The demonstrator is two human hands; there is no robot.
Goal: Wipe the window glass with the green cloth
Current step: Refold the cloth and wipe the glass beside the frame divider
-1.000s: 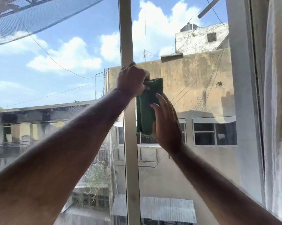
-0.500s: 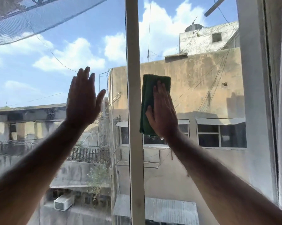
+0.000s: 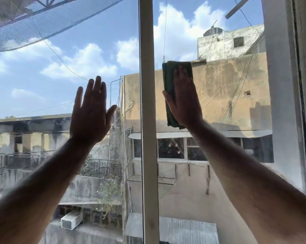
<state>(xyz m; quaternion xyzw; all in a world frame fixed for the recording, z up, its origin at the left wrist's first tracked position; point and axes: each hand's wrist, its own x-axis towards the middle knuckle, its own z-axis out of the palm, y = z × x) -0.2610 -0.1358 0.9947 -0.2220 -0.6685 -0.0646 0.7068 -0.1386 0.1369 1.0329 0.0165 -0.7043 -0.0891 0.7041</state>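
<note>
Head view: flat right hand (image 3: pixel 183 101) presses upright green cloth (image 3: pixel 170 88) on window glass (image 3: pixel 228 182); left hand (image 3: pixel 89 118) open, empty.

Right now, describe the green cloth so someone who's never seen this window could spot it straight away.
Find the pale upright window frame bar that splits the glass in two. On the pane just to its right, the right hand is spread flat with open fingers, pinning a folded green cloth against the glass. It is the only dark green thing there, set against the tan building wall outside.
</note>
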